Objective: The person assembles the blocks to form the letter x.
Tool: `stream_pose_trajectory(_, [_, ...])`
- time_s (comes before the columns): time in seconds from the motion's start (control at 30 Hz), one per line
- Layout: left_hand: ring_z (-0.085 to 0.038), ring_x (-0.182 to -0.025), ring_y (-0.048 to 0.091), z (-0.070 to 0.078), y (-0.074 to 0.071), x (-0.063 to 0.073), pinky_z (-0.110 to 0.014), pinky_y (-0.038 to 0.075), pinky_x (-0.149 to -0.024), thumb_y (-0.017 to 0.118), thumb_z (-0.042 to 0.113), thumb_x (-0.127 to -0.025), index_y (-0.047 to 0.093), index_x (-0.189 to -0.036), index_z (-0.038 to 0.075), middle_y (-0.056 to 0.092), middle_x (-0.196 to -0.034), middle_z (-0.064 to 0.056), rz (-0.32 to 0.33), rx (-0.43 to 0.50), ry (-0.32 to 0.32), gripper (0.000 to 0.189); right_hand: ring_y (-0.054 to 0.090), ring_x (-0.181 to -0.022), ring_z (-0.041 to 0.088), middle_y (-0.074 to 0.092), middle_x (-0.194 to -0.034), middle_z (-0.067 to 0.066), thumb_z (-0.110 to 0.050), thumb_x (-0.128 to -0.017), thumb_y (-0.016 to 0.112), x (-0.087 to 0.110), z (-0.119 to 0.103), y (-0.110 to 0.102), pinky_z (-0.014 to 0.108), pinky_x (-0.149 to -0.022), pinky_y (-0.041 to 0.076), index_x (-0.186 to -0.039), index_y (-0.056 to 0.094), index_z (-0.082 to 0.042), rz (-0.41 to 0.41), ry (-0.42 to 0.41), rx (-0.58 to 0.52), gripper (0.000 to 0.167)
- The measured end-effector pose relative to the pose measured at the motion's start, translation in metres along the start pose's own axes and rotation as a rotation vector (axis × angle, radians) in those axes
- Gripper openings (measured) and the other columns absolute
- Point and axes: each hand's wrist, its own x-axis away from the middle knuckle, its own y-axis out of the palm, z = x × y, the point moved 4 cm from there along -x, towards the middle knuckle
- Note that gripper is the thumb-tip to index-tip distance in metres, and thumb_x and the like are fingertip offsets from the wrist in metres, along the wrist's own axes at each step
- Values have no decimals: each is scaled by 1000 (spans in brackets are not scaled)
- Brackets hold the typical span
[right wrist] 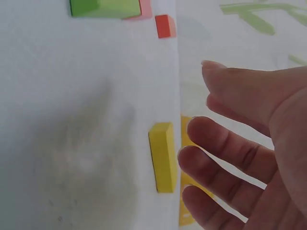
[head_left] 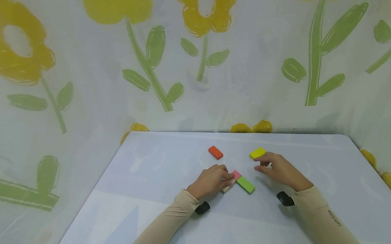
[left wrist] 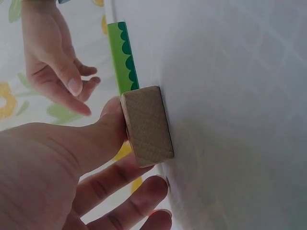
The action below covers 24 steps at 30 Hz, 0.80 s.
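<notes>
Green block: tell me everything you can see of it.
The green block is a flat oblong, apparently painted wood, with straight edges. In the head view its broad top looks plain light green; the left wrist view shows a darker green scalloped band along one long face. It lies flat and slantwise on the white table, one end up against the pink block. The right hand is clear of it; whether the left hand touches it is unclear.

A screened nook, whether home or studio unclear: pale sheeting (head_left: pixel 250 84) printed with yellow flowers (head_left: pixel 115 7) lines the far, left and right sides of a white desk (head_left: pixel 167 153).
</notes>
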Motion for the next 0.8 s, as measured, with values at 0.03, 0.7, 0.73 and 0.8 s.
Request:
stream_pose_trajectory(0.03, [-6,-93,61,0,0,0,-15,46,-65,71,30,-99,73,-131,23,72,-111,5,-1,1,2,33,61,-91,14,72,-100,1,-19,-94,77,-1,2,-2,41,-85,56,-123,74,-1,-3,13,2,34])
stream_pose_trajectory(0.7, [-6,-91,60,1,-1,0,-14,44,-63,72,28,-99,73,-131,20,73,-111,5,0,12,7,33,63,-103,29,69,-109,11,-19,-97,73,-24,30,-22,51,-93,56,-131,69,-1,-39,107,73,38])
stream_pose_trajectory(0.73, [-5,-92,61,1,-1,0,-13,44,-63,72,28,-99,73,-131,20,73,-110,5,2,9,12,33,64,-105,30,69,-111,12,-18,-97,73,-25,31,-22,52,-94,56,-132,69,-1,-41,110,72,38])
stream_pose_trajectory(0.8, [-5,-91,61,1,-1,0,-13,44,-63,72,29,-99,73,-131,20,73,-110,5,4,8,18,33,64,-107,32,69,-112,13,-17,-97,73,-27,32,-22,54,-96,55,-132,68,-2,-43,114,72,38])
